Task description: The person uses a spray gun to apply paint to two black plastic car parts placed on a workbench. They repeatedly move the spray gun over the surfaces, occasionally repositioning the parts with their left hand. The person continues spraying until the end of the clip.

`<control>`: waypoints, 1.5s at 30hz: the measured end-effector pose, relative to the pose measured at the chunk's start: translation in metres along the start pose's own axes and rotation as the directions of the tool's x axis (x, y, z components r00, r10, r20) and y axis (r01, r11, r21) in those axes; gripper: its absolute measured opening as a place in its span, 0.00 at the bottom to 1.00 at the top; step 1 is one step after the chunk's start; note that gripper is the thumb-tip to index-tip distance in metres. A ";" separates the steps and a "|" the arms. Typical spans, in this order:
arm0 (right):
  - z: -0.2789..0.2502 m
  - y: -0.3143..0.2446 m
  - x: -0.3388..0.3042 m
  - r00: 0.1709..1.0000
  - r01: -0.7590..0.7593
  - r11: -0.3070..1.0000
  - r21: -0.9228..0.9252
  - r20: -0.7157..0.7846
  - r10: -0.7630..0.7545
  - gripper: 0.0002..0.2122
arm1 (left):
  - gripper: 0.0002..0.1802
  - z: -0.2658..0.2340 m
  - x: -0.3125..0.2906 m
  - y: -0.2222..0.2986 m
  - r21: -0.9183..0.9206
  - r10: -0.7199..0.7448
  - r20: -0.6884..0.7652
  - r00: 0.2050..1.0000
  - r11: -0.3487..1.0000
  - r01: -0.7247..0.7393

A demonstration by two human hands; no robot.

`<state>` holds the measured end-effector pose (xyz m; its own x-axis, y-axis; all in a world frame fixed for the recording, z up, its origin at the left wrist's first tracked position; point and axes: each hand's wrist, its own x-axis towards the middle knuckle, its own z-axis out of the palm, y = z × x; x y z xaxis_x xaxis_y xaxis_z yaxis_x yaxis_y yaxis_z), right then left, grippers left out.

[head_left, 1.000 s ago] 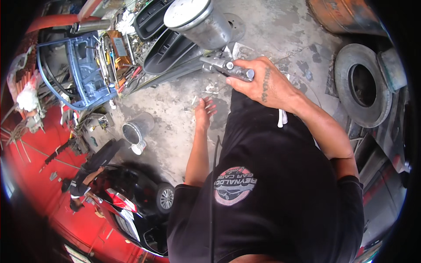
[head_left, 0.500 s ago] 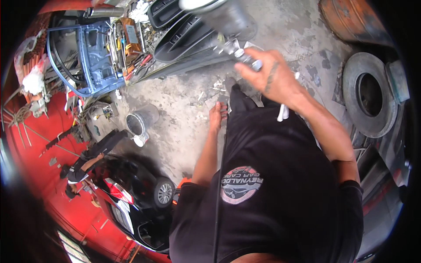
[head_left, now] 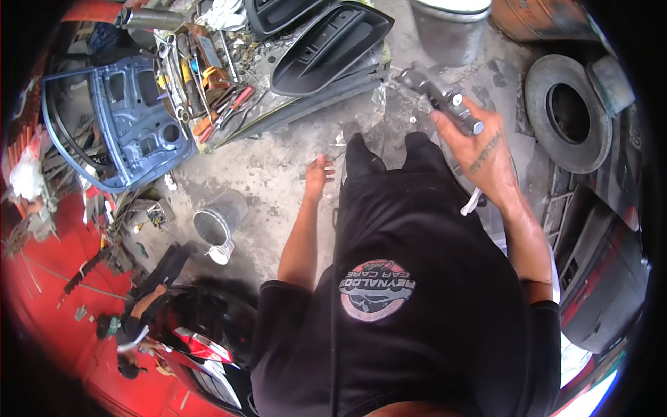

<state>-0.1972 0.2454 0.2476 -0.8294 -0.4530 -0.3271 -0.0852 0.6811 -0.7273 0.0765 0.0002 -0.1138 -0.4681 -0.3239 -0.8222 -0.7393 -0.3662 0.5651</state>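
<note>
My right hand (head_left: 488, 149) is closed around what looks like a spray gun (head_left: 439, 96), dark grey with silver knobs, held out ahead of me over the floor. The far end of the gun is blurred. My left hand (head_left: 317, 177) hangs low by my left side, its fingers loosely apart and nothing in it. Beyond the hands, a black plastic car trim panel (head_left: 326, 52) lies on a low worktable (head_left: 292, 115). Something white and thin (head_left: 472, 201) hangs below my right wrist.
Spanners and pliers (head_left: 191, 80) lie on the table's left end, beside a blue car door shell (head_left: 132, 104). A bucket (head_left: 215, 222) stands left, a grey pail (head_left: 451, 35) ahead, a tyre (head_left: 566, 111) right. Another person (head_left: 142, 306) bends near a black car (head_left: 201, 316).
My right hand has moved right and slightly lower with the spray gun. The view has shifted, showing more of the worktable. My left hand still hangs free.
</note>
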 end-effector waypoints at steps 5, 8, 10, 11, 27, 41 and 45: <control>0.068 -0.035 -0.022 0.985 0.107 0.989 0.101 0.128 -0.120 0.23 | 0.40 -0.063 0.022 0.012 0.040 0.004 0.026 1.000 0.999 -0.005; 0.079 -0.056 -0.025 0.971 0.088 0.979 0.186 0.204 -0.126 0.23 | 0.38 -0.078 0.029 0.020 0.071 0.013 0.006 1.000 0.997 -0.014; 0.073 -0.070 -0.028 0.986 0.025 0.991 0.129 0.163 -0.046 0.23 | 0.37 -0.080 0.035 0.022 0.081 0.014 0.031 0.999 0.997 -0.016; 0.067 -0.076 -0.031 0.994 -0.020 0.997 0.071 0.104 0.012 0.23 | 0.37 -0.080 0.037 0.021 0.081 0.009 0.044 0.999 0.997 -0.013; 0.064 -0.005 0.000 0.975 -0.087 0.972 0.219 -0.183 0.128 0.25 | 0.41 -0.094 0.013 0.005 0.235 -0.061 0.097 0.993 0.971 0.037; 0.035 0.023 0.026 0.946 -0.030 0.977 0.213 -0.310 0.097 0.16 | 0.36 -0.024 -0.023 0.073 -0.035 0.185 0.117 0.976 0.983 -0.182; 0.019 0.022 0.024 0.969 -0.013 0.975 0.220 -0.238 0.067 0.20 | 0.40 0.009 -0.033 0.148 -0.469 0.409 0.071 0.910 0.819 -0.331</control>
<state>-0.2082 0.2385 0.2123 -0.9408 -0.2564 -0.2217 0.0494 0.5434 -0.8380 -0.0215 -0.0353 -0.0037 -0.7628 -0.3821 -0.5216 -0.2232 -0.6015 0.7671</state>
